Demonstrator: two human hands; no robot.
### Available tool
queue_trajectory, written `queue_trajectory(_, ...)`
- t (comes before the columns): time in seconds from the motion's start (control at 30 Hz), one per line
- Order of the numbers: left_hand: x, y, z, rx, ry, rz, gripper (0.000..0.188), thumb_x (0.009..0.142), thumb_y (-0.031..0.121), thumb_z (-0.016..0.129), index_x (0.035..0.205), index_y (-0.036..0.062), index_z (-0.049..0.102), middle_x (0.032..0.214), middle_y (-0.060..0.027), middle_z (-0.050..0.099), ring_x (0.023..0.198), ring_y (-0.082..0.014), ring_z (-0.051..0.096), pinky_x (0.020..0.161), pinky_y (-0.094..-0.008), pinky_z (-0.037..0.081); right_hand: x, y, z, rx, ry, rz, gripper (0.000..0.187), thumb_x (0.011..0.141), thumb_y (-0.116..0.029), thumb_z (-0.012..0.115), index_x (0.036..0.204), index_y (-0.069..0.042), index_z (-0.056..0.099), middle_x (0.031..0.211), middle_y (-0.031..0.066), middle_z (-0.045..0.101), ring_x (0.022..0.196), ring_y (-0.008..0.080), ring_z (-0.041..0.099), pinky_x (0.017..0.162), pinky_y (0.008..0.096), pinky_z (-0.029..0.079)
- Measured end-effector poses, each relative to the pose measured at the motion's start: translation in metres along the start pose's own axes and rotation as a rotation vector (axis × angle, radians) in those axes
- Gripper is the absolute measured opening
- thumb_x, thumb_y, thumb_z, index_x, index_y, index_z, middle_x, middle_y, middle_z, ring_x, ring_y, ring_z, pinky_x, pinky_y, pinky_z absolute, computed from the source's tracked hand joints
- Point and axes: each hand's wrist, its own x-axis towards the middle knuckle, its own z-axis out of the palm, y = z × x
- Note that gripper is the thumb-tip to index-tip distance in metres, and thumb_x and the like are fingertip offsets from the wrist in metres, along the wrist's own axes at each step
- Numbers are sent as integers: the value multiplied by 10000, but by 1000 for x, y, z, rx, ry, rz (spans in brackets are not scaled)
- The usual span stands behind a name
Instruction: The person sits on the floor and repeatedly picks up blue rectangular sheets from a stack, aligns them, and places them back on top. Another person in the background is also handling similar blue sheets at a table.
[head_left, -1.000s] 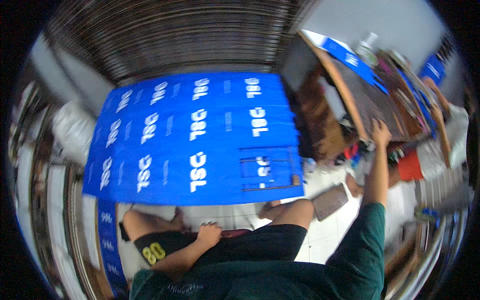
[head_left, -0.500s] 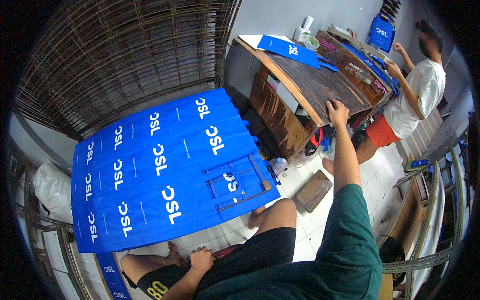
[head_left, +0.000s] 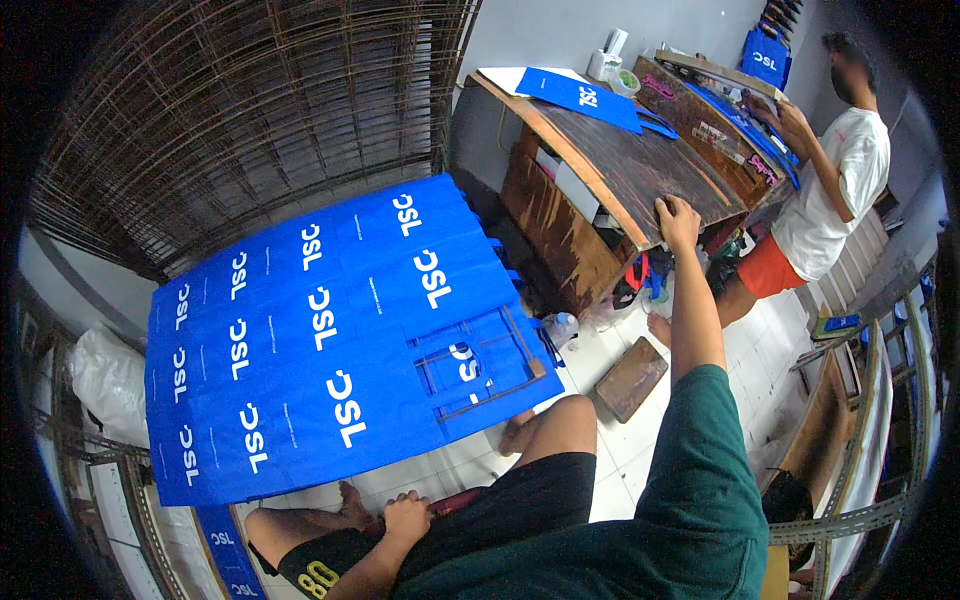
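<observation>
My right arm, in a dark green sleeve, stretches forward to the wooden table (head_left: 610,150). My right hand (head_left: 679,222) is closed, its curled fingers on the table's near corner. In my lap, over black shorts, rests my left hand (head_left: 407,518), its fingers bent in; whatever lies under them is hidden. A dark red thing (head_left: 455,502) shows beside it. In front of me a wide surface is covered by blue printed bag panels (head_left: 300,330). A thin brown rectangular frame (head_left: 535,369) lies on its right corner, with a folded blue piece inside it.
A person in a white shirt (head_left: 850,170) stands at the sloped bench (head_left: 690,120), handling a long screen frame (head_left: 720,72). A blue bag panel (head_left: 585,98) lies on the wooden table. Wire racks (head_left: 260,120) rise at the back left. A brown block (head_left: 632,380) sits on the tiled floor.
The other person's raised hand has come down, and the long frame at their bench is tilted up higher. My hands keep their places; the view has shifted slightly.
</observation>
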Motion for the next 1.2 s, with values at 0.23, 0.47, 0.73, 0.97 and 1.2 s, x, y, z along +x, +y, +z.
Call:
queue_trajectory(0.23,-1,-1,0,-26,4,-16,201,696,246,649,870,147,663,896,-59,586,882,-241,592,698,-417,488,2,4,2,-13,6,-7,460,822,-453,518,1127,-121,609,1189,96,567,1149,311,454,996,369,310)
queue_trajectory(0.47,2,0,0,16,-40,-14,207,692,247,648,875,151,665,906,-52,585,881,-233,593,700,-416,489,0,3,-1,-11,-7,10,471,822,-461,514,1135,-121,604,1222,89,548,1167,314,436,1003,375,309)
queue_trajectory(0.73,2,2,-3,-17,-5,-31,213,699,250,657,884,145,657,912,-62,586,886,-242,590,700,-414,492,6,0,-4,-59,-9,-24,458,825,-444,529,1125,-108,610,1200,101,564,1142,316,471,994,380,330)
queue_trajectory(0.97,-1,-3,3,-55,42,-4,186,715,219,636,861,104,646,901,-90,581,886,-261,586,692,-427,490,11,7,-3,-20,-75,-107,443,822,-423,564,1115,-96,620,1084,129,626,989,308,599,872,371,443)
queue_trajectory(1.2,-1,-9,18,-60,31,-4,201,703,209,626,872,99,635,924,-96,579,884,-277,591,686,-436,492,31,40,17,-43,-116,-60,480,850,-480,511,1152,-118,600,1174,120,584,1095,288,544,926,359,402)
